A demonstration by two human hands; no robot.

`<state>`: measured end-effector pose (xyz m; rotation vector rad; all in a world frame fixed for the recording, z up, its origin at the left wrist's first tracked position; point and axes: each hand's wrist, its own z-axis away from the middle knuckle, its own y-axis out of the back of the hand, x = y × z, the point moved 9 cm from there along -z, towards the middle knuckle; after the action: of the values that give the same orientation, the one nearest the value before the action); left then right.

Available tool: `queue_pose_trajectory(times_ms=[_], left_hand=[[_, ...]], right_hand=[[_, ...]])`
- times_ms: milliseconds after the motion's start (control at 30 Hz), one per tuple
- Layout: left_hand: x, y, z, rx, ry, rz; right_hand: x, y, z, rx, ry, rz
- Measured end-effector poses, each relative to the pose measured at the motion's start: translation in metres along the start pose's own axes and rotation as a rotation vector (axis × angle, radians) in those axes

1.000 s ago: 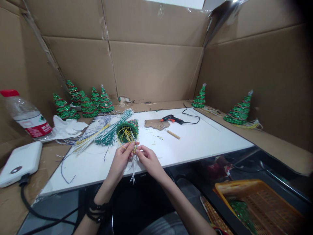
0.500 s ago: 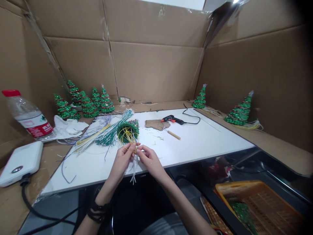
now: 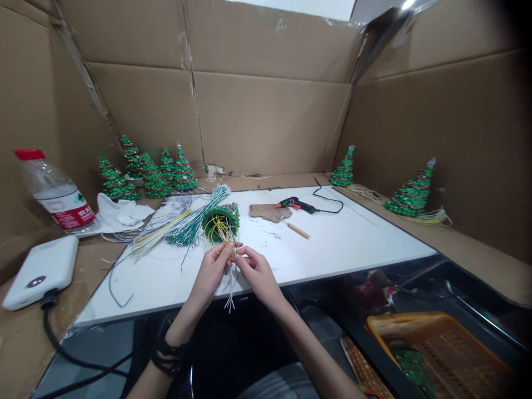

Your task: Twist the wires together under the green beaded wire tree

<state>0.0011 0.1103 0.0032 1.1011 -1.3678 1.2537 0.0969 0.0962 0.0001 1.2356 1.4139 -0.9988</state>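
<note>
In the head view, a bunch of white and yellow wires [image 3: 230,265] trailing from a green tree [image 3: 221,220] lying on the white surface [image 3: 341,241] is pinched by the left hand [image 3: 213,271] and right hand [image 3: 256,271], while the red-and-white label of the water bottle [image 3: 56,191] cannot be read.

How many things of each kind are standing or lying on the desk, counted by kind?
Upright green trees: 7
Tree lying on its side: 1
Glue gun: 1
Water bottle: 1
White box with cable: 1
Wooden stick: 1
Total: 12
</note>
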Motion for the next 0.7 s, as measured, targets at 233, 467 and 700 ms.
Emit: queue_pose_trajectory(times_ms=[233,467,700], left_hand=[[0.0027,-0.0015,0.0014,0.002,-0.003,0.019],[-0.0015,-0.0015,0.0004,-0.019,-0.016,-0.027],[0.0053,-0.0027,0.0003,-0.026,-0.125,-0.196]], right_hand=[[-0.0003,0.0009,0.0005,0.014,0.008,0.01],[-0.0009,0.0022,0.0011,0.036,0.025,0.061],[-0.0017,0.0037,0.0029,0.066,0.048,0.116]])
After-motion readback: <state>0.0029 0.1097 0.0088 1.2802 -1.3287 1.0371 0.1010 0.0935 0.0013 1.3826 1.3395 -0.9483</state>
